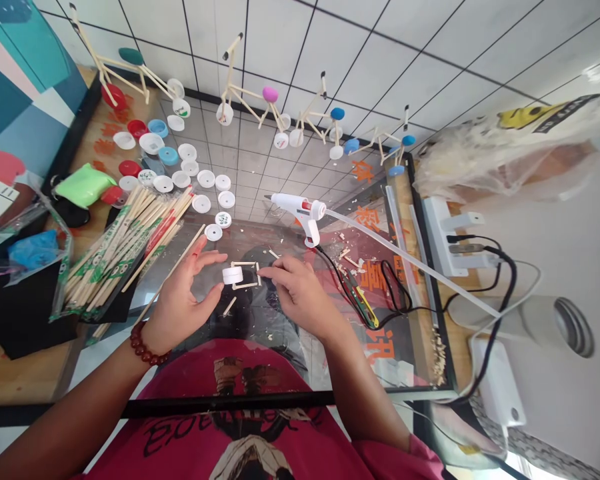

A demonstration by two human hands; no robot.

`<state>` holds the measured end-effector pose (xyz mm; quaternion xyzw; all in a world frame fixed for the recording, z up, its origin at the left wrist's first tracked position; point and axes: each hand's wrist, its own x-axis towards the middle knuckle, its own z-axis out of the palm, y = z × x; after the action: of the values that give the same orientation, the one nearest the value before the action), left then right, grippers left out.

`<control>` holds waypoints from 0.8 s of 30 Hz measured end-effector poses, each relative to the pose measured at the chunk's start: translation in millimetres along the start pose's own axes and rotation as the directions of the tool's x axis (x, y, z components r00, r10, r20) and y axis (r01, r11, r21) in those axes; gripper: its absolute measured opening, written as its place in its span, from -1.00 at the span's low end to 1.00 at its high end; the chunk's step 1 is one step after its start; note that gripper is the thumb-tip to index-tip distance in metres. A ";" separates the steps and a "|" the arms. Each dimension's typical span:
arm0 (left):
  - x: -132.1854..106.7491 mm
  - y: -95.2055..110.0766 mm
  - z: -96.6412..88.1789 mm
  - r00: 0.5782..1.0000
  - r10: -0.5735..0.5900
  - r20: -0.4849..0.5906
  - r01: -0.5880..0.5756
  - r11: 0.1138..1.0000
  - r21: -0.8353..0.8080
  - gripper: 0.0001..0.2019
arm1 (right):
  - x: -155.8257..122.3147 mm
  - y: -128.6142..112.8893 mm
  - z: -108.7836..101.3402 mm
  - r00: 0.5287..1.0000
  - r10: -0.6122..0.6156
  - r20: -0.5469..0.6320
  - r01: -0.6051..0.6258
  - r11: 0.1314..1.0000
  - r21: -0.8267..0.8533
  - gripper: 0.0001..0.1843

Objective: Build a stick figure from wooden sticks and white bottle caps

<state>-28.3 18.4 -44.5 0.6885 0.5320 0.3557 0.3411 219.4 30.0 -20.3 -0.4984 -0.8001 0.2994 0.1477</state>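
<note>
My left hand (187,283) is open, thumb and fingers spread around the left side of a pair of white bottle caps (233,275) standing on edge, the thumb tip close to them. Thin wooden stick pieces (246,286) lie to the right of the caps, with a short crosspiece (259,273) at their end. My right hand (300,290) stretches its index finger to that crosspiece, the other fingers curled loosely and holding nothing that I can see. A loose stick piece (229,306) lies below the caps.
A white glue gun (300,212) with a long glue stick stands beyond my right hand. Several bottle caps (206,178) and wrapped chopsticks (125,247) lie left. Small stick bicycles (245,93) line the back edge. A yellow-green cutter (365,307) lies right, near cables.
</note>
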 end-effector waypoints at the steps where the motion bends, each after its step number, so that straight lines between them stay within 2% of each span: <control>1: 0.1 0.1 0.1 1.000 0.009 -0.002 -0.009 1.000 0.002 -0.19 | -2.1 0.0 1.9 1.000 -0.006 -0.009 0.006 1.000 -0.002 -0.50; 6: 0.4 -1.1 1.2 0.998 0.067 -0.015 -0.067 0.998 0.003 -0.19 | -7.5 -0.5 7.9 1.000 -0.011 -0.017 0.011 1.000 -0.013 -0.52; 24: 0.4 -2.8 1.2 0.999 0.047 -0.019 -0.047 0.999 0.028 -0.19 | -7.9 -1.5 5.7 1.000 -0.018 0.000 0.018 1.000 0.017 -0.48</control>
<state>-28.6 19.2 -47.5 0.7019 0.5238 0.3629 0.3181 218.9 20.6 -23.3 -0.4898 -0.8020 0.3050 0.1544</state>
